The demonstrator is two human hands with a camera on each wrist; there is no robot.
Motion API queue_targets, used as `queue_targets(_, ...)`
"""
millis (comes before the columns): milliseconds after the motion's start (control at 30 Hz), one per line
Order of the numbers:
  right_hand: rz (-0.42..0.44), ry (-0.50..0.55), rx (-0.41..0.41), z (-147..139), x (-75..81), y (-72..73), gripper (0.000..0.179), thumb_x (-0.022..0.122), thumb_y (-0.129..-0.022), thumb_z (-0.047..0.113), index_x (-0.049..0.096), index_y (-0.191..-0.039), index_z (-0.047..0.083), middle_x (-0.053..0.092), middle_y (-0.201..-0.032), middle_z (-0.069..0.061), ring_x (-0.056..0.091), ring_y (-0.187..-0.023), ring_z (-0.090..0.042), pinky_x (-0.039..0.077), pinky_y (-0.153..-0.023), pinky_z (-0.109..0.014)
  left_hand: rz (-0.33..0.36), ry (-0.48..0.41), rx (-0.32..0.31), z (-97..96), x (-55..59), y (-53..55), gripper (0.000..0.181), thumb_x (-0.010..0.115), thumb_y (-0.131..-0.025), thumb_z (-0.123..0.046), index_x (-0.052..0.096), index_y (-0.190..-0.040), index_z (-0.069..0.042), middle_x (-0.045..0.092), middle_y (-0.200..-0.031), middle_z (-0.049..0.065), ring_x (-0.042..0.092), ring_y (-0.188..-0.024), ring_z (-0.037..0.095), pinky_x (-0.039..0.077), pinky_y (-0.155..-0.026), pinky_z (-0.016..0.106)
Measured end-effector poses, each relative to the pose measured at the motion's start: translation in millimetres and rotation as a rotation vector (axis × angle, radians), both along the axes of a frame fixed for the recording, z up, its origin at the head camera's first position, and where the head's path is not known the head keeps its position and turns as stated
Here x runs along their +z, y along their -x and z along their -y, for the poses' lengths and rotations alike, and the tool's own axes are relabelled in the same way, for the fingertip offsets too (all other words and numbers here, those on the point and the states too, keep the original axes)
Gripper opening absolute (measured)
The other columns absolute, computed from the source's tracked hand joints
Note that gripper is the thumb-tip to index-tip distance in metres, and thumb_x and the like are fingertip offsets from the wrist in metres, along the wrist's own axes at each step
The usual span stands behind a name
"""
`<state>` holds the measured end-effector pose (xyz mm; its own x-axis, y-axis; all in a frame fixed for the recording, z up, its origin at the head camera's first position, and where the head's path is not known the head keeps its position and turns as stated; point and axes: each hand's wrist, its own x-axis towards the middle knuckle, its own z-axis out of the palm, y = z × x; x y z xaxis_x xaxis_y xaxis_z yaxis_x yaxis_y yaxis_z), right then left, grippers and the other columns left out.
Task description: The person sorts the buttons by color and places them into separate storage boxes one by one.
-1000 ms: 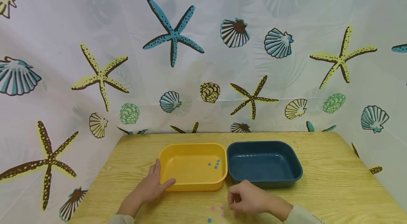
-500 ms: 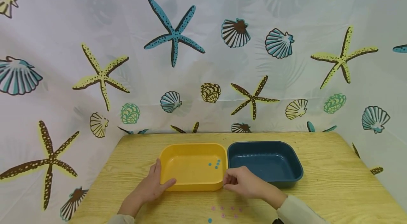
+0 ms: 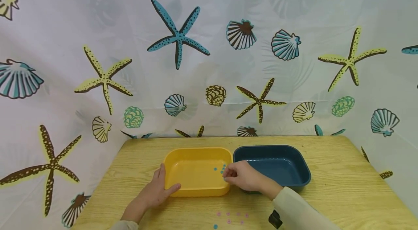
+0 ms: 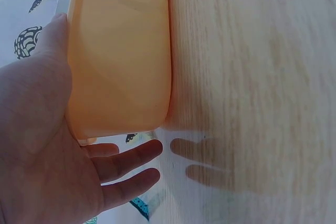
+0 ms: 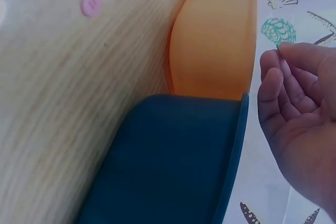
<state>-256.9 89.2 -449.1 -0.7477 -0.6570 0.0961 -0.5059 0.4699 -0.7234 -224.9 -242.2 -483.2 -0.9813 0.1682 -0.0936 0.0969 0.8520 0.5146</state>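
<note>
My right hand (image 3: 243,175) is over the near right corner of the yellow tray (image 3: 189,193), pinching a small blue-green button (image 5: 278,47) between thumb and forefinger. Only the button's edge shows. Several blue buttons (image 3: 215,169) lie on the tray's floor toward its right side, some close beside my fingertips in the head view. At the tray's left end rests my left hand (image 3: 155,190), thumb along the front rim and fingers at the side. In the left wrist view its fingers stretch out loosely past the tray's corner.
A dark blue tray (image 3: 277,188) stands directly right of the yellow one. In front of them, several pink buttons (image 3: 229,221) and one blue button (image 3: 215,226) lie on the wooden table (image 3: 343,186). A patterned curtain (image 3: 209,70) hangs behind and at both sides.
My right hand has risen from the pink buttons on the table and moved forward and left to the yellow tray's right corner. My left hand has stayed in place.
</note>
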Motion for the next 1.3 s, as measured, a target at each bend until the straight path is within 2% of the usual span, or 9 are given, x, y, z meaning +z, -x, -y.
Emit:
queue_targets(133, 0.021, -0.005, -0.016, 2, 0.3, 6.6, 0.007, 0.063, -0.092, 0.012, 0.067, -0.093, 0.007, 0.065, -0.079, 0.001, 0.058, -0.067, -0.01, 0.049, -0.059, -0.024, 0.015, -0.009, 0.002, -0.3, -0.6, -0.4, 0.104, 0.051, -0.091, -0.057, -0.005, -0.145, 0.012, 0.01, -0.148, 0.036, 0.04, -0.122, 0.049, 0.035, -0.097, 0.057)
queue_targets(233, 0.004, -0.008, -0.027, 4, 2.2, 10.0, 0.007, 0.063, -0.092, 0.01, 0.067, -0.093, 0.005, 0.064, -0.079, 0.001, 0.058, -0.067, -0.011, 0.048, -0.059, -0.024, 0.023, -0.008, 0.005, -0.1, -1.3, -0.8, 0.105, 0.05, -0.091, -0.058, -0.005, -0.145, 0.012, 0.01, -0.148, 0.035, 0.04, -0.122, 0.049, 0.035, -0.097, 0.057)
queue_targets(367, -0.004, -0.016, -0.042, 7, 5.2, 13.5, 0.007, 0.063, -0.091, 0.009, 0.068, -0.093, 0.005, 0.064, -0.077, 0.001, 0.057, -0.066, -0.009, 0.048, -0.059, -0.024, 0.011, 0.0, 0.009, 0.5, -2.2, -0.8, 0.105, 0.05, -0.09, -0.058, -0.005, -0.145, 0.012, 0.01, -0.148, 0.035, 0.04, -0.122, 0.049, 0.035, -0.097, 0.057)
queue_targets(633, 0.033, -0.03, -0.061, 15, 6.5, 23.3, 0.008, 0.063, -0.091, 0.008, 0.068, -0.094, 0.003, 0.066, -0.08, -0.009, 0.058, -0.067, -0.013, 0.047, -0.06, -0.025, -0.005, 0.002, 0.001, 1.0, -2.7, -0.2, 0.105, 0.05, -0.091, -0.058, -0.005, -0.145, 0.013, 0.01, -0.147, 0.036, 0.04, -0.122, 0.05, 0.035, -0.097, 0.056)
queue_targets(833, 0.099, 0.002, -0.058, 22, 7.7, 27.8, 0.011, 0.062, -0.092, 0.009, 0.067, -0.098, 0.001, 0.065, -0.08, -0.004, 0.061, -0.076, -0.029, 0.046, -0.06, -0.028, -0.006, 0.002, 0.001, 1.8, -2.8, 0.2, 0.106, 0.05, -0.09, -0.059, -0.006, -0.145, 0.013, 0.01, -0.147, 0.037, 0.04, -0.122, 0.05, 0.035, -0.097, 0.056)
queue_targets(1167, 0.146, 0.001, -0.085, 34, 8.3, 34.8, 0.011, 0.063, -0.092, 0.014, 0.068, -0.099, 0.007, 0.065, -0.084, 0.0, 0.063, -0.082, -0.033, 0.047, -0.061, -0.027, -0.008, 0.006, -0.001, 2.2, -3.0, 1.2, 0.105, 0.051, -0.09, -0.058, -0.005, -0.145, 0.013, 0.011, -0.147, 0.036, 0.043, -0.119, 0.049, 0.038, -0.095, 0.055)
queue_targets(1300, 0.155, 0.006, -0.082, 39, 9.3, 35.2, 0.011, 0.063, -0.092, 0.014, 0.068, -0.098, 0.007, 0.065, -0.084, -0.002, 0.062, -0.081, -0.035, 0.047, -0.06, -0.027, -0.008, 0.008, -0.001, 2.2, -3.2, 1.2, 0.105, 0.051, -0.09, -0.058, -0.005, -0.145, 0.013, 0.012, -0.147, 0.036, 0.044, -0.119, 0.048, 0.038, -0.095, 0.055)
